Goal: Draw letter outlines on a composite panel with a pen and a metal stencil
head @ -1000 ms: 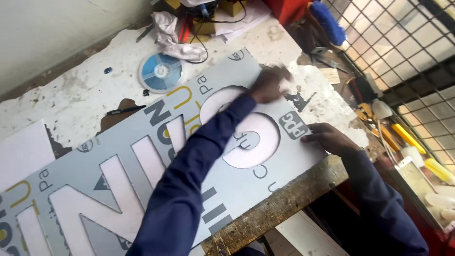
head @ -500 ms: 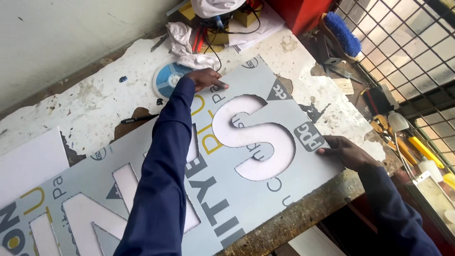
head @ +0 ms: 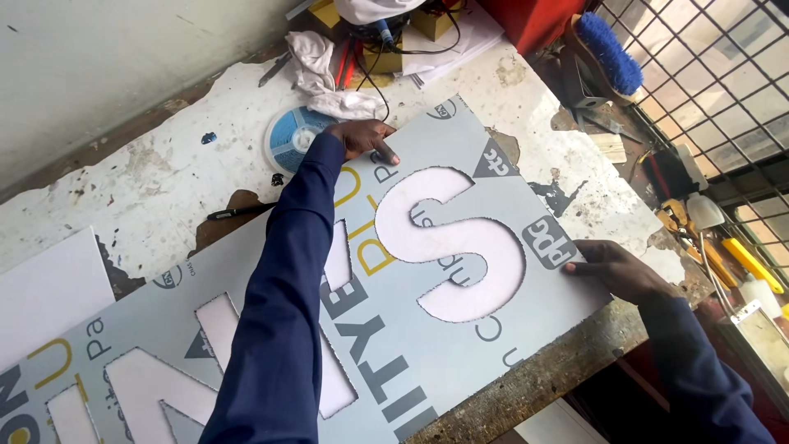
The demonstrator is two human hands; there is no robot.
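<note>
Gripped grey panel (head: 460, 329) at its far edge, left hand (head: 366, 138) fingers clamped, right hand (head: 612, 270) pressed flat near corner; could have slid off workbench (head: 123, 189) edge.

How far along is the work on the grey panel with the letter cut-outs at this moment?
Done: the grey panel already has several letter shapes cut through it, the curved one and others towards the left. In hand: the left hand grips the far edge and the right hand presses the near right edge. Left: uncut stretches remain around the openings; whether more cuts are due cannot be told.
</note>
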